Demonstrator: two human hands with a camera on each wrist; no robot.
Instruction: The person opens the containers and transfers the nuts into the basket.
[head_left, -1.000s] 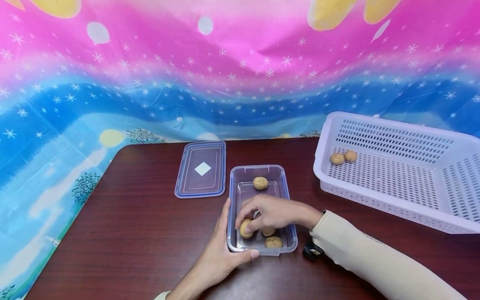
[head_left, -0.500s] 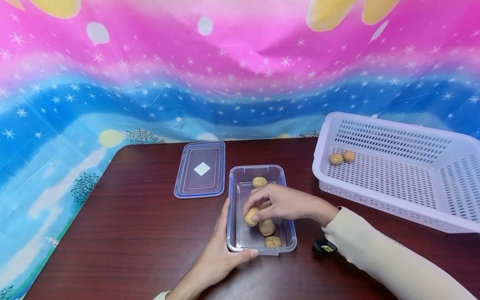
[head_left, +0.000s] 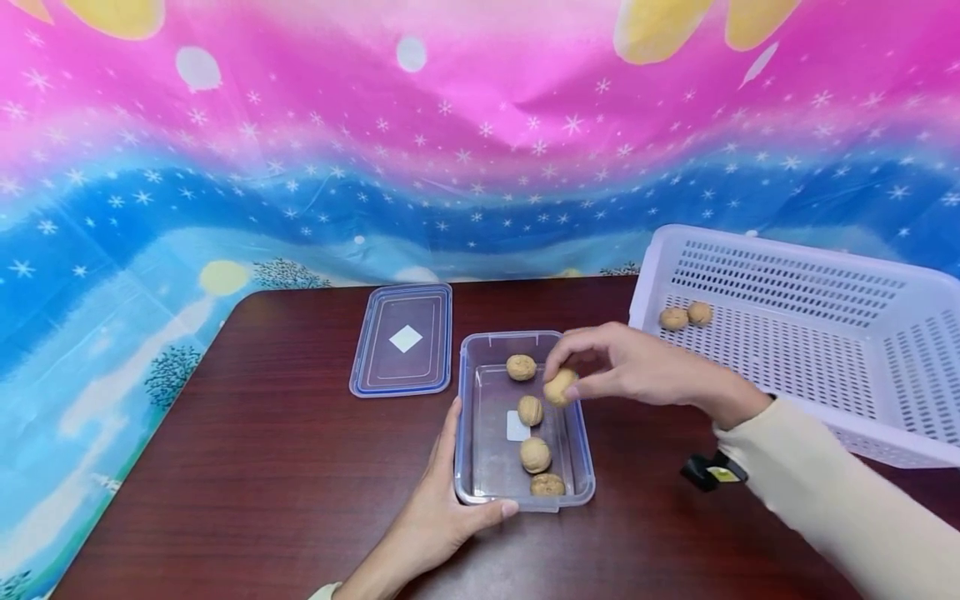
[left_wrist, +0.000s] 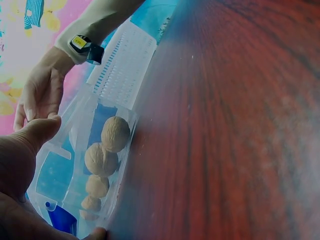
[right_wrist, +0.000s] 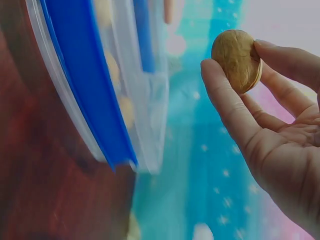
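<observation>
On right wrist view only: walnut (right_wrist: 236,60) seam visible

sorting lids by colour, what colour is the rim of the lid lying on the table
Blue, round a clear lid with a white diamond label; the head view shows it best.

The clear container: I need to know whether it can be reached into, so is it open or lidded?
Open. The clear container has no lid on; its lid lies flat on the table beside it.

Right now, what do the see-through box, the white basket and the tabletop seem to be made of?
Box: clear glossy plastic, walnuts visible through its walls. Basket: matte white plastic, probably moulded, with rows of small holes. Tabletop: dark reddish wood grain with a sheen, possibly veneer or laminate.
</observation>
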